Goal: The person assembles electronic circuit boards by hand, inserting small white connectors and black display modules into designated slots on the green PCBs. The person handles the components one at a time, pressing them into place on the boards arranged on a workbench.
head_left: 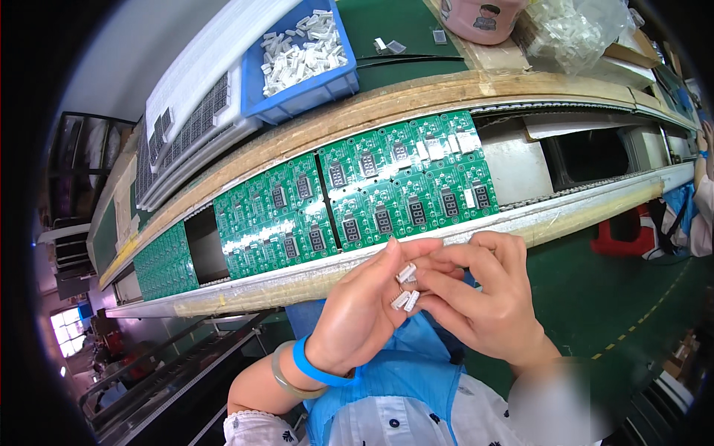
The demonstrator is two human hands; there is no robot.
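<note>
Cupped with its palm up, my left hand holds several small white pin connectors in front of the rail. The thumb and fingers of my right hand are pinched at a white connector above that palm. Just beyond both hands lie green circuit board panels, side by side along the track. Black digit displays sit on many of the boards. A few white connectors stand on the far right boards of the nearest panel.
Behind the track, a blue bin is filled with loose white connectors. White foam trays with dark displays are stacked to its left. A pink container and a clear plastic bag stand at the back right. The padded front rail runs between me and the boards.
</note>
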